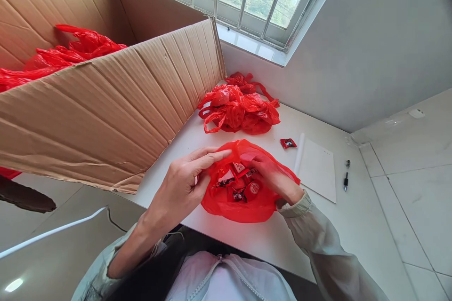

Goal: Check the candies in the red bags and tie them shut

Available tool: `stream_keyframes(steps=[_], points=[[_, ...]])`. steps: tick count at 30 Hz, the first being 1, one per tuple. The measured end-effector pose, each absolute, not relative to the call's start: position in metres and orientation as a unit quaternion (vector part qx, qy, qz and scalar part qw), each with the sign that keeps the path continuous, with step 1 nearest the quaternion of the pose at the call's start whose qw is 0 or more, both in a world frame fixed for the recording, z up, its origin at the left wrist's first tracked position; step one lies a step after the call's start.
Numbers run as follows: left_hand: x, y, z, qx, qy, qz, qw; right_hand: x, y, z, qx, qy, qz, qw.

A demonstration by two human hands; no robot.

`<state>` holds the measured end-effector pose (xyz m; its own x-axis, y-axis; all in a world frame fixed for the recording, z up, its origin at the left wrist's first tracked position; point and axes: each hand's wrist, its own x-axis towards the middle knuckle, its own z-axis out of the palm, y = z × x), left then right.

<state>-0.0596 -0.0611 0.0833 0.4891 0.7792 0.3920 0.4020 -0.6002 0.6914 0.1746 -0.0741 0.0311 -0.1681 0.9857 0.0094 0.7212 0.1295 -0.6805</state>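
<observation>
Red plastic bag [243,207] sat on the white table [261,240] right in front of the person, mouth spread open btwn both hands. Inside it lay small wrapped candies [240,181], red and dark wrappers, bunched near the middle. Left hand [183,183] pinched the bag's near-left rim, thumb and fingers closed on the plastic, index finger stretched along the top edge. Right hand [273,176] was partly under/behind the red film, so it showed thru the plastic; fingers curled on the right rim, gripping the bag.

One loose candy [288,143] lay on the table just beyond the bag, to the right, not touching it. Next to that, a white sheet [318,169] lay flat, w/ a small dark pen-like item [346,181] further right, near the table edge. Pile of more red bags [238,106] sat further back, near the wall under the window. Big cardboard box [106,103] stood at the left, w/ red bags [67,54] inside.
</observation>
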Motion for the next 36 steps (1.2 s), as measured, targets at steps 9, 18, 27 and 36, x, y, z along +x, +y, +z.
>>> stream_keyframes(steps=[9, 18, 27, 36], points=[[-0.063, -0.062, 0.081, 0.813, 0.381, 0.362, 0.250, 0.200, -0.095, 0.016, -0.595, -0.779, 0.151, 0.127], [-0.059, -0.066, 0.081, 0.818, 0.373, 0.359, 0.252, 0.209, -0.116, -0.005, -0.559, -0.818, -0.038, 0.129], [-0.063, -0.068, 0.080, 0.808, 0.404, 0.354, 0.240, 0.198, -0.111, 0.014, -0.569, -0.814, 0.069, 0.088], [-0.062, -0.067, 0.076, 0.820, 0.399, 0.350, 0.214, 0.187, -0.130, 0.002, -0.595, -0.782, 0.167, 0.080]])
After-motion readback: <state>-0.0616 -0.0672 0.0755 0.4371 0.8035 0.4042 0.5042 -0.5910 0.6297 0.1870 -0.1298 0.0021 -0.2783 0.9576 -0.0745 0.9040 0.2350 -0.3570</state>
